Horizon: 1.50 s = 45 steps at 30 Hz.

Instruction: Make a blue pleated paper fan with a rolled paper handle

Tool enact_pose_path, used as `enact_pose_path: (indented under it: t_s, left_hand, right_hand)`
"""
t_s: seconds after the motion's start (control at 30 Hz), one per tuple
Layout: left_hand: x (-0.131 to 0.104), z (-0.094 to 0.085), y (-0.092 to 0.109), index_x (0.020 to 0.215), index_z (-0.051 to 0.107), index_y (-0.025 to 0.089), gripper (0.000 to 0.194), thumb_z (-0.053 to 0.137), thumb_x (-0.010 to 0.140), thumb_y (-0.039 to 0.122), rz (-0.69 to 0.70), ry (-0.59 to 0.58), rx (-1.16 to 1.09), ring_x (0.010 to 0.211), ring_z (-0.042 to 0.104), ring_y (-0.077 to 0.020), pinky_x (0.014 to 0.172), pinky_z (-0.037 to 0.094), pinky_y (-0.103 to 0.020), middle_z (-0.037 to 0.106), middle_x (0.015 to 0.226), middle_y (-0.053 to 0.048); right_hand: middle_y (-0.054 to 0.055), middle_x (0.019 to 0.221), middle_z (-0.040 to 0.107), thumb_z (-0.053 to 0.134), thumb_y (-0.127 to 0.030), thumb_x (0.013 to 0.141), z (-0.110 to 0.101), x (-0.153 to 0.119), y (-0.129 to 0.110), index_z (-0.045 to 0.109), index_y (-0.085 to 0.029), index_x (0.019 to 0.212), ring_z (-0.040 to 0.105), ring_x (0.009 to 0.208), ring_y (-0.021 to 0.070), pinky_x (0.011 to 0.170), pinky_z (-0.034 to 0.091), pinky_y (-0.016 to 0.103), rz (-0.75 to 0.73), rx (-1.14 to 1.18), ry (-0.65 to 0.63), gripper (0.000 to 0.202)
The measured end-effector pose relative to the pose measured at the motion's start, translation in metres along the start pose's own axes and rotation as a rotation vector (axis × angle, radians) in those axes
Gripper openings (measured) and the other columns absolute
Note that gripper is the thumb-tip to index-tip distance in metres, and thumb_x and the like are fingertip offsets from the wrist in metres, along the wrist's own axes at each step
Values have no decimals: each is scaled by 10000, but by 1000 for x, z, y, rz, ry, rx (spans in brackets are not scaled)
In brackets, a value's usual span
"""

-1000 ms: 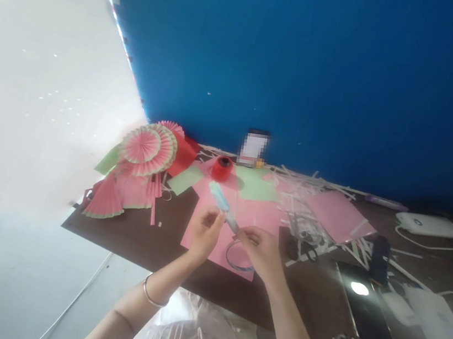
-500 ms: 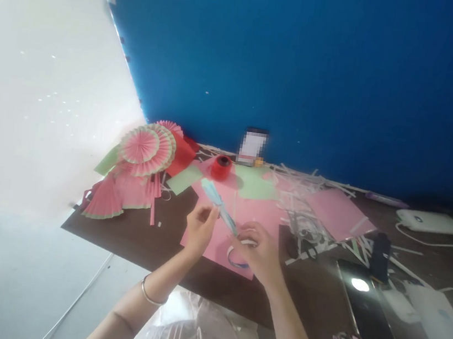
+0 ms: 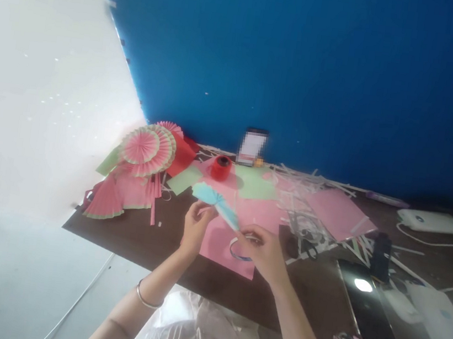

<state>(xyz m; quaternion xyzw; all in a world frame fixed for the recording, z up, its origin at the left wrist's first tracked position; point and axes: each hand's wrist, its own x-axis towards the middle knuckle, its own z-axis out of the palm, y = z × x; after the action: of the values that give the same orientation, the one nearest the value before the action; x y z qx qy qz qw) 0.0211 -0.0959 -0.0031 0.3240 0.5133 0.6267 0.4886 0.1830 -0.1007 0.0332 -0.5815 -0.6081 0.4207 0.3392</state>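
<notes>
A light-blue pleated paper [image 3: 226, 211], pinched at its middle and fanned out at both ends, is held between my two hands above pink paper [image 3: 226, 250]. My left hand [image 3: 198, 222] is closed on its left part, near the middle. The fingers of my right hand [image 3: 260, 247] pinch its lower right end. A roll of tape [image 3: 237, 255] shows just under my right hand; whether that hand also touches it is unclear. Behind the blue paper stands a red spool [image 3: 221, 168].
Pink and green pleated rosettes [image 3: 140, 146] lie at the left. White paper strips [image 3: 305, 231] and a pink sheet [image 3: 341, 214] are right of centre. A phone [image 3: 368, 305] lies at the right, below a white device [image 3: 432, 222]. A small framed item [image 3: 252, 146] leans on the blue wall.
The blue pleated paper has opened from a narrow bundle into wider fans. My left hand has shifted slightly left, and my right hand slightly right.
</notes>
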Motion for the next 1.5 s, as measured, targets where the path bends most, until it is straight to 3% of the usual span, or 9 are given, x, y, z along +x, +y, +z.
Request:
enact_pose_path:
  t_s: [0.07, 0.17, 0.23, 0.3, 0.4, 0.6, 1.03, 1.27, 1.5]
  left_hand:
    - [-4, -6, -8, 1166, 468, 175, 429, 601, 784, 317, 142, 124, 144, 1058, 559, -219, 902, 467, -393, 527, 1157, -134]
    - [-8, -17, -13, 1285, 349, 170, 555, 587, 789, 239, 569, 309, 459, 1196, 447, -249, 976, 394, -437, 437, 1255, -173]
    - [-6, -20, -10, 1239, 421, 170, 470, 568, 793, 187, 837, 150, 678, 1161, 467, -245, 960, 395, -437, 502, 1178, -152]
    - [0, -19, -3, 1150, 515, 210, 334, 531, 818, 178, 947, -323, 861, 1069, 528, -216, 920, 417, -405, 579, 1094, -105]
    - [11, -9, 7, 1089, 578, 221, 253, 528, 844, 259, 892, -681, 1011, 1045, 542, -218, 941, 377, -413, 628, 1069, -85]
    - [19, 5, 9, 911, 671, 264, 203, 474, 876, 235, 672, -880, 963, 861, 614, -145, 974, 317, -355, 695, 910, -24]
    - [18, 13, 20, 784, 629, 186, 119, 515, 791, 153, 586, -899, 960, 711, 603, -151, 768, 397, -286, 669, 771, -28]
    - [19, 16, 15, 738, 618, 184, 159, 482, 740, 102, 542, -861, 1065, 697, 595, -155, 778, 393, -308, 663, 760, -22]
    - [24, 18, 12, 687, 619, 178, 142, 488, 742, 180, 286, -766, 847, 666, 585, -140, 615, 429, -236, 652, 716, -19]
  right_hand:
    - [20, 714, 680, 626, -387, 706, 0, 1, 3, 625, -204, 684, 644, 671, 177, 640, 502, 266, -14, -57, 6, 184]
    - [-6, 716, 682, 589, -356, 738, 1, 1, 7, 624, -229, 707, 640, 666, 161, 614, 478, 250, -67, -228, 38, 135]
    - [-17, 723, 682, 562, -313, 754, 1, 0, 8, 625, -243, 710, 634, 670, 149, 604, 456, 238, -147, -372, 60, 104]
    - [-18, 723, 679, 543, -279, 758, 1, -1, 9, 622, -247, 701, 625, 661, 142, 580, 431, 230, -239, -495, 76, 102]
    - [-15, 703, 671, 522, -242, 759, 0, -2, 9, 611, -245, 683, 615, 642, 145, 555, 400, 234, -336, -612, 104, 117]
    - [-18, 711, 683, 521, -203, 734, -7, -6, 13, 613, -247, 695, 622, 643, 149, 573, 409, 243, -367, -633, 143, 109]
    - [-16, 732, 691, 527, -178, 733, -11, -2, 15, 622, -241, 697, 622, 671, 155, 600, 406, 253, -390, -721, 79, 119]
    - [12, 655, 654, 486, -167, 807, -5, -4, 19, 608, -209, 680, 576, 635, 156, 614, 347, 278, -540, -864, 137, 181]
    - [46, 786, 682, 441, -200, 875, -2, -10, 28, 641, -215, 782, 573, 657, 146, 617, 336, 296, -599, -844, 179, 221]
